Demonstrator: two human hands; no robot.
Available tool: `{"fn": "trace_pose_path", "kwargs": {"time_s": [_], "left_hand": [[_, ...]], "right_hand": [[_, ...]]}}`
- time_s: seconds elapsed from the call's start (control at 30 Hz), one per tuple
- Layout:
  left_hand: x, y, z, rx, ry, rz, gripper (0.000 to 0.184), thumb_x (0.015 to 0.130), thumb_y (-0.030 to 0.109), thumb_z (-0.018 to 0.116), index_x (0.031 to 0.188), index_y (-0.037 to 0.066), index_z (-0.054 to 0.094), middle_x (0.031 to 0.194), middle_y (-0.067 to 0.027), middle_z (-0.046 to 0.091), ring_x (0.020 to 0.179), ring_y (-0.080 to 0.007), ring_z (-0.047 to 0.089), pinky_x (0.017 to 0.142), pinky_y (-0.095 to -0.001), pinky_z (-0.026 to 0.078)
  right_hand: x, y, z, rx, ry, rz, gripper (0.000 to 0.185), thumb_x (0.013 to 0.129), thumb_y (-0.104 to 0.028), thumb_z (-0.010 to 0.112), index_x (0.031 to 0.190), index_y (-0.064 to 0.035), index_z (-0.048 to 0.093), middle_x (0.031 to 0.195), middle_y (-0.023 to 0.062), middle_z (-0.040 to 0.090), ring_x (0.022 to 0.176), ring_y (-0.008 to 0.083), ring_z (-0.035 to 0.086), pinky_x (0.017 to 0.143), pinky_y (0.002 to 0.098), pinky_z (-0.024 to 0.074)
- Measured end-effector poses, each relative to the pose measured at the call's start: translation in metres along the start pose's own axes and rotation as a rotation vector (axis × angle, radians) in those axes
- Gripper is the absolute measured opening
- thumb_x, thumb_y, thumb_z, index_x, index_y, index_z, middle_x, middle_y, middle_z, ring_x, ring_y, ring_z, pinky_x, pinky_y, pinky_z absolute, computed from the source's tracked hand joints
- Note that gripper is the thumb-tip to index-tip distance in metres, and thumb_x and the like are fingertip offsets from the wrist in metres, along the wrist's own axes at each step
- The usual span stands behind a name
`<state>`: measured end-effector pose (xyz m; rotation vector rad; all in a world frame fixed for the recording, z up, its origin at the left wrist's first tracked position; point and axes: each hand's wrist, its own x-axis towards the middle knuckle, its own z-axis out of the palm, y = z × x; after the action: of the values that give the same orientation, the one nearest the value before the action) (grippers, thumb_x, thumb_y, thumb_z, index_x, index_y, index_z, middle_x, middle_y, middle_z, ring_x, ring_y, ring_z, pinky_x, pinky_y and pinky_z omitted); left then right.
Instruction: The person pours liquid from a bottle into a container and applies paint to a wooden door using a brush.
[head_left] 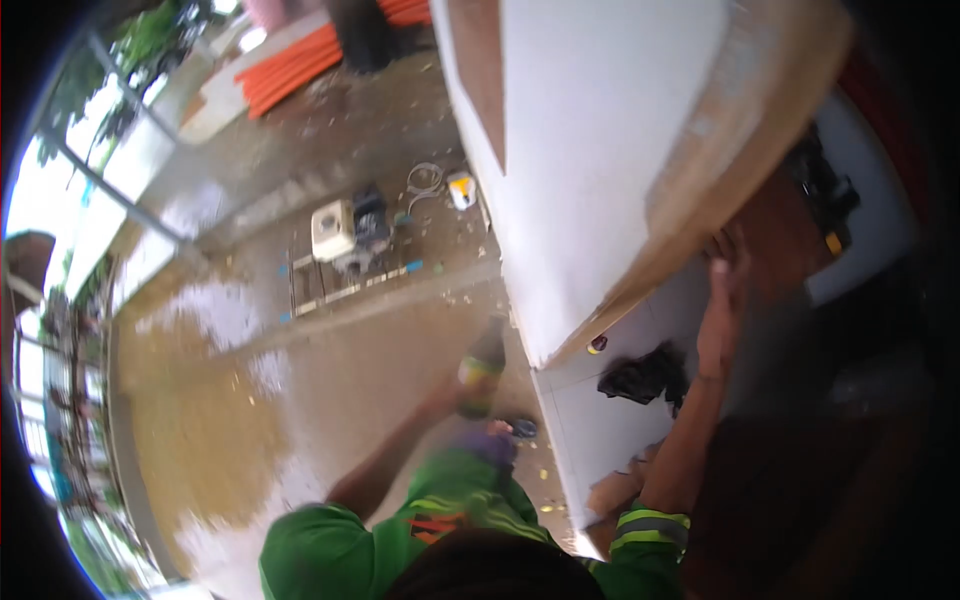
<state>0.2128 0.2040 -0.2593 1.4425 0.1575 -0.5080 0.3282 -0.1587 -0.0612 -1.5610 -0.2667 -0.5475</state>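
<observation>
Dark head point(480, 572), bottle point(483, 372) in left fingers point(453, 394)

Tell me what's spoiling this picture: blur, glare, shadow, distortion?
Head view: blur smears the left hand and the bottle-like object there; head view: pale glare on the wet ground, left background washed out; head view: lower right in deep shadow, black corners, wide-angle bowing.

White light comes from the left, where the sky point(30, 185) glares. Wet ground point(220, 310) shines in patches. The right side is dark. The left hand point(447, 397) and bottle point(482, 372) are blurry. Round edges bend, then go black.
</observation>
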Motion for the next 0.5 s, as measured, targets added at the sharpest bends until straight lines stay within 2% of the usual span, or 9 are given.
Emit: {"fn": "trace_pose_path", "kwargs": {"time_s": [0.03,0.1,0.13,0.17,0.27,0.33,0.4,0.43,0.5], "left_hand": [[0.009,-0.019,0.002,-0.280,-0.028,0.073,0.045,0.085,0.033,0.078,0.116,0.006,0.061,0.100,-0.0057,0.067,0.088,-0.0156,0.065,0.078,-0.0338,0.055],[0.009,-0.028,0.004,-0.201,-0.055,-0.044,0.043,0.088,0.034,0.076,0.116,0.006,0.061,0.102,-0.0061,0.067,0.090,-0.0152,0.065,0.079,-0.0333,0.054],[0.008,-0.001,0.021,0.027,-0.034,-0.058,0.041,0.090,0.035,0.072,0.116,0.005,0.061,0.103,-0.0062,0.067,0.091,-0.0151,0.065,0.078,-0.0330,0.054],[0.007,0.025,0.037,0.254,-0.017,-0.078,0.041,0.092,0.036,0.069,0.116,0.004,0.061,0.103,-0.0063,0.066,0.091,-0.0150,0.065,0.078,-0.0326,0.054],[0.003,0.016,0.046,0.233,-0.107,0.045,0.040,0.093,0.036,0.067,0.115,0.003,0.060,0.102,-0.0068,0.066,0.089,-0.0158,0.066,0.075,-0.0324,0.054],[0.010,-0.002,0.040,-0.208,-0.157,-0.050,0.042,0.093,0.034,0.068,0.119,0.004,0.058,0.100,-0.0081,0.066,0.090,-0.0188,0.067,0.077,-0.0353,0.055],[0.010,0.018,0.032,-0.375,-0.190,-0.201,0.042,0.093,0.035,0.068,0.119,0.004,0.058,0.099,-0.0090,0.066,0.090,-0.0202,0.067,0.079,-0.0361,0.056],[0.009,0.026,0.023,-0.144,-0.179,-0.115,0.048,0.093,0.041,0.067,0.120,0.003,0.056,0.097,-0.0097,0.066,0.091,-0.0218,0.068,0.079,-0.0367,0.057],[0.024,0.038,0.005,-0.530,-0.091,0.047,0.052,0.092,0.043,0.068,0.121,0.002,0.055,0.098,-0.0103,0.067,0.091,-0.0222,0.068,0.080,-0.0367,0.057]], "right_hand": [[-0.002,0.002,0.004,-0.094,0.053,-0.082,0.084,0.094,-0.029,0.068,0.156,0.0033,0.021,0.150,0.0184,0.041,0.137,0.0259,0.042,0.115,0.0406,0.0316],[-0.013,-0.003,0.022,-0.328,0.129,-0.200,0.100,0.083,-0.021,0.081,0.157,0.0008,0.018,0.153,0.0204,0.035,0.139,0.0294,0.039,0.116,0.0410,0.0323],[-0.012,-0.015,0.038,-0.456,0.152,-0.292,0.107,0.077,-0.019,0.086,0.158,-0.0010,0.017,0.155,0.0218,0.032,0.141,0.0323,0.037,0.116,0.0418,0.0324],[-0.009,-0.028,0.055,-0.537,0.172,-0.211,0.114,0.073,-0.023,0.088,0.158,-0.0030,0.015,0.156,0.0238,0.030,0.142,0.0355,0.034,0.117,0.0426,0.0320],[0.006,-0.037,0.073,-0.775,0.266,-0.073,0.125,0.066,-0.029,0.090,0.159,-0.0054,0.009,0.157,0.0277,0.023,0.144,0.0422,0.030,0.119,0.0463,0.0308],[-0.005,-0.026,0.072,-0.796,0.309,-0.020,0.128,0.065,-0.030,0.090,0.159,-0.0059,0.007,0.158,0.0286,0.020,0.144,0.0447,0.028,0.119,0.0491,0.0301],[-0.001,-0.017,0.075,-0.692,0.319,-0.050,0.128,0.065,-0.030,0.089,0.159,-0.0064,0.005,0.158,0.0286,0.018,0.144,0.0460,0.026,0.120,0.0518,0.0295],[-0.002,-0.015,0.076,-0.678,0.311,0.007,0.125,0.066,-0.029,0.088,0.158,-0.0045,0.007,0.158,0.0295,0.018,0.145,0.0465,0.024,0.119,0.0537,0.0305],[-0.003,-0.002,0.077,-0.691,0.339,0.015,0.122,0.068,-0.026,0.087,0.158,-0.0029,0.008,0.156,0.0293,0.020,0.145,0.0452,0.025,0.119,0.0513,0.0298]]}}
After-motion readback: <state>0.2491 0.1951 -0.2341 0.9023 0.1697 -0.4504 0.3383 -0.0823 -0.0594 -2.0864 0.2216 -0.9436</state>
